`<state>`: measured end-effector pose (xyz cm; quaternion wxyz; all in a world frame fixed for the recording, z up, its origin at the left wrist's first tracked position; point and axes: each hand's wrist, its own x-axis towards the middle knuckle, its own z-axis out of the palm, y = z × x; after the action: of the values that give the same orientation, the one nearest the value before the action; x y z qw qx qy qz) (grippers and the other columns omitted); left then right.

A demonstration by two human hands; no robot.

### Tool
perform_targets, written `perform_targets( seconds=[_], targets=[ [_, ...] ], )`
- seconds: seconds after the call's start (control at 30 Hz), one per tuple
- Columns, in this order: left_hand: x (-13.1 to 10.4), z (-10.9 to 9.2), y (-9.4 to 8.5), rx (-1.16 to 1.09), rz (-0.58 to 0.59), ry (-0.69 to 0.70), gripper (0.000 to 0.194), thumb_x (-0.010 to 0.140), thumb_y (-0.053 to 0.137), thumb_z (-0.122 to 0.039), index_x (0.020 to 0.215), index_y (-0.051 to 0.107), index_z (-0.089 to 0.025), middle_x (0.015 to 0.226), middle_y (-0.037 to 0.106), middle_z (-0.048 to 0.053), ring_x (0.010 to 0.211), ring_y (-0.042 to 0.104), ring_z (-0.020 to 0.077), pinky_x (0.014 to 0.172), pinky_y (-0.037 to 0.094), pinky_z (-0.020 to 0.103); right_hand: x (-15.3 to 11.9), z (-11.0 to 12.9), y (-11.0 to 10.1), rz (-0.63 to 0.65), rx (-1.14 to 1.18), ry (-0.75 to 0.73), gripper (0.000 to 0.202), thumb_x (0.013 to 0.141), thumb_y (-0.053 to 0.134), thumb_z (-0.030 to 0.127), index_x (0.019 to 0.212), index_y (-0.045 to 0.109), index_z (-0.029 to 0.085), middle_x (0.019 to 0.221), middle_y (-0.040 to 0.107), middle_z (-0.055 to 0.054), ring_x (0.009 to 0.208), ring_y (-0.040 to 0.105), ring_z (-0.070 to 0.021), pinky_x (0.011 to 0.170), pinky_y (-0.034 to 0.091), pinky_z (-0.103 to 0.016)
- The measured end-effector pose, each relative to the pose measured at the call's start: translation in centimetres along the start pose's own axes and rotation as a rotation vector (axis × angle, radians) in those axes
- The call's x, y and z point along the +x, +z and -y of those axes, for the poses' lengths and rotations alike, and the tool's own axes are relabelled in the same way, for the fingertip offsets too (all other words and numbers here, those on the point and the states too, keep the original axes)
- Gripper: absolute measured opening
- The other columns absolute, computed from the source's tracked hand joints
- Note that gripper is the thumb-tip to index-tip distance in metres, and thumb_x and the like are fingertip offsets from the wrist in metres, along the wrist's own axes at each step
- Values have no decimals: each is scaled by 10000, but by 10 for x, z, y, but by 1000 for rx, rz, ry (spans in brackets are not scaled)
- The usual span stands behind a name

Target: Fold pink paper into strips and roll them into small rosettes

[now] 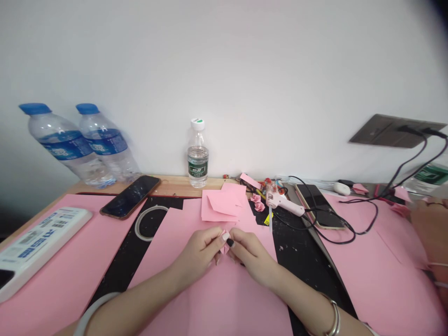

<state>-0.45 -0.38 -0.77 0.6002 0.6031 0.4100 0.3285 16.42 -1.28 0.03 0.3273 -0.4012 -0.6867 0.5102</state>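
Observation:
My left hand and my right hand meet over a large pink sheet. Between the pinched thumbs and fingers of both hands is a small folded piece of pink paper, mostly covered by the fingers. Just beyond them lie loose pink paper squares, the top one creased. Small pink paper roses rest to the right of these squares, beside a pale pink glue gun with a glue stick showing.
A roll of tape, a phone and a white power strip lie left. Water bottles stand along the wall. Black cables cross a second phone at right. Another person's hand is at the right edge.

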Motion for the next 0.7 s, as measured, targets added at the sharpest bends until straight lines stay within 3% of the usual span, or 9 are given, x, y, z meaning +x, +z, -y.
perform_targets(
  seconds=[0.13, 0.27, 0.7],
  targets=[
    [-4, -3, 4, 60, -27, 41, 356, 938, 419, -377, 636, 445, -190, 565, 460, -41, 542, 463, 115, 532, 350, 236, -1, 1, 4, -24, -89, -25, 340, 976, 382, 403, 728, 485, 193, 637, 488, 24, 586, 450, -131, 574, 382, -247],
    [-6, -1, 8, -12, -26, 37, 361, 942, 387, -424, 659, 425, -203, 530, 432, -55, 473, 386, 103, 469, 295, 230, 0, 1, 7, -17, -100, -4, 372, 961, 404, 494, 784, 528, 192, 716, 573, -16, 669, 533, -164, 642, 450, -277],
    [-6, 2, 9, -94, -19, 28, 425, 928, 382, -538, 671, 413, -201, 545, 387, -62, 475, 323, 94, 456, 254, 225, 4, 8, 7, 104, 278, -45, 354, 949, 447, 492, 803, 540, 184, 798, 627, -28, 750, 599, -168, 717, 484, -299]
  ],
)
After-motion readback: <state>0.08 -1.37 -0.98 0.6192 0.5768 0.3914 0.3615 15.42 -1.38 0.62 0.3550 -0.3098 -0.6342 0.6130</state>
